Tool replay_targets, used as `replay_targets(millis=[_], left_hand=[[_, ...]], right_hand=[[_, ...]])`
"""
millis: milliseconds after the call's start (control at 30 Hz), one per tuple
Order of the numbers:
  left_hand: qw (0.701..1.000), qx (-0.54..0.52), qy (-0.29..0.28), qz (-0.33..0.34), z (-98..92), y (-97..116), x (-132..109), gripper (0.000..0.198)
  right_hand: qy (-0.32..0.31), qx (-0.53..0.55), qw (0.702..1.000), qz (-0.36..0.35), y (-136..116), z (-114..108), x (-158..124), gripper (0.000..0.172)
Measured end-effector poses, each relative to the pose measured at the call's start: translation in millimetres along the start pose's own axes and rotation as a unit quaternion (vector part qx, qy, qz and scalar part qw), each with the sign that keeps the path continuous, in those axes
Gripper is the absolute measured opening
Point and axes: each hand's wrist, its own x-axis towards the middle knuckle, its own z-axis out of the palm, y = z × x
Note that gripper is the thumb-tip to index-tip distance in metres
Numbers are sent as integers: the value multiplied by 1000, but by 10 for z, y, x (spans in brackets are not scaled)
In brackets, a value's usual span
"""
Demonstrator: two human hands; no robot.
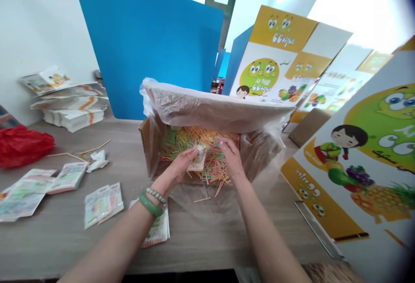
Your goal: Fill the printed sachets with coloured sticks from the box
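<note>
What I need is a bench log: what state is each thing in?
Cardboard box: open, plastic-lined.
Coloured sticks: loose, heaped in the box.
Small packet: held over the sticks.
Left hand: gripping the small packet.
Right hand: palm down on the sticks.
Red bag: crumpled on the table.

A small translucent packet [198,158] is held tilted, pinched at its left edge by the left hand [181,164]. Thin green, yellow, orange and pink sticks [191,139] are heaped loosely beneath and behind that grip, touched just right of it by the right hand [231,157].
</note>
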Motion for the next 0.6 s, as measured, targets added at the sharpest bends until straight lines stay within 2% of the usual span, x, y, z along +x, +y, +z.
replay_targets(millis=[33, 167, 233, 300, 400, 467, 533, 600], left_hand=[[1000, -4, -3, 8, -7, 6, -8, 34], [999, -34, -19, -2, -9, 14, -135, 36], [999, -46, -16, -22, 1, 21, -223, 36], [999, -35, 2, -24, -1, 49, -321, 35], [997, 37, 58, 27, -72, 172, -524, 27], [989, 89, 103, 64, -186, 317, -734, 22], [974, 126, 165, 89, -376, 470, -996, 20], [954, 144, 247, 93, -642, 572, -1260, 19]], right_hand=[[-3, 0, 1000, 10, 38, -2, -42, 28], [-85, 4, 993, 86, 125, 140, -300, 18], [-71, 1, 993, 96, 98, 243, -418, 14], [-71, -17, 995, 74, 35, 351, -509, 12], [-141, -41, 989, 26, -61, 504, -615, 10], [-178, -41, 983, 16, -95, 576, -700, 10], [-207, -69, 976, 19, -87, 605, -813, 10], [-239, -159, 958, 15, -36, 596, -946, 12]])
